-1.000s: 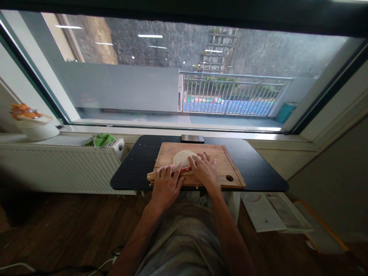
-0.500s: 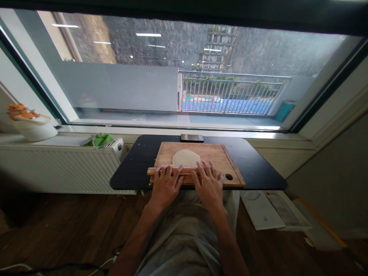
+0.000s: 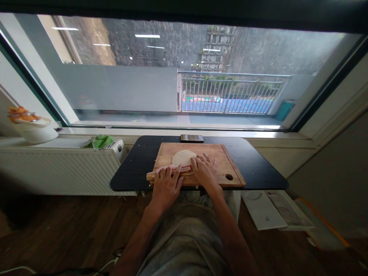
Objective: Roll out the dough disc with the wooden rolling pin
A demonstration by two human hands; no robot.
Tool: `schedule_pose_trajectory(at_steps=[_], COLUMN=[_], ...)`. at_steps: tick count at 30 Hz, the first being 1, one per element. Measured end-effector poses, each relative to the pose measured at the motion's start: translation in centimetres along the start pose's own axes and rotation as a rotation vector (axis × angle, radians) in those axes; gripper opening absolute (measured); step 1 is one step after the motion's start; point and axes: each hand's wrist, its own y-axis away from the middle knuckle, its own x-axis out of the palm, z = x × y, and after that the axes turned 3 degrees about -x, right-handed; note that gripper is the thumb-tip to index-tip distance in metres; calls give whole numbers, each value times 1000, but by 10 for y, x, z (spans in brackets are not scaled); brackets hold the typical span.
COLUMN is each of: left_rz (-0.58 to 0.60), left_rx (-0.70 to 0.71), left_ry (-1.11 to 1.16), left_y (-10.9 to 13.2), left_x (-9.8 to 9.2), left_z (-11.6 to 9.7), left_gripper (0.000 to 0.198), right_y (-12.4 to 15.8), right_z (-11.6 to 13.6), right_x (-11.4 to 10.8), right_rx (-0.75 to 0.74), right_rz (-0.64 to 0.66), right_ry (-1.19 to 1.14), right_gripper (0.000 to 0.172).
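Note:
A flat round of pale dough [image 3: 182, 157] lies on a wooden cutting board [image 3: 221, 161] that sits on a small black table [image 3: 258, 168]. A wooden rolling pin [image 3: 184, 170] with a red label lies across the near edge of the dough. My left hand [image 3: 166, 184] presses flat on the pin's left part, fingers stretched out. My right hand [image 3: 204, 170] lies flat over the pin's right part, fingers spread and reaching onto the board beside the dough. Both palms rest on the pin without wrapping it.
A dark flat object [image 3: 192, 138] lies at the table's far edge. Left of the table, a white radiator [image 3: 57, 168] carries a green cloth [image 3: 102, 140] and a white bowl [image 3: 34, 130]. Papers [image 3: 267, 212] lie on the wooden floor at right. A wide window fills the back.
Half a second ago the pin was at the near edge of the board; both hands have since pushed it away from me onto the dough, the right end leading.

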Motion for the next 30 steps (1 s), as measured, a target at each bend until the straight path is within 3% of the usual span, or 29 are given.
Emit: schedule_pose_trajectory(at_steps=[9, 21, 25, 30], left_rz=[-27, -10, -10, -40], left_rx=[13, -13, -13, 6], left_ry=[29, 12, 15, 31], left_y=[-1, 0, 2, 1], left_x=[-2, 1, 3, 1], left_z=[0, -3, -2, -2], left_gripper=[45, 49, 50, 46], right_y=[62, -1, 9, 45], right_z=[-8, -11, -10, -10], right_x=[10, 0, 5, 14], right_rx=[-35, -52, -20, 18], right_rz=[-76, 58, 6, -77], right_ry=[64, 19, 19, 67], right_gripper=[56, 48, 49, 55])
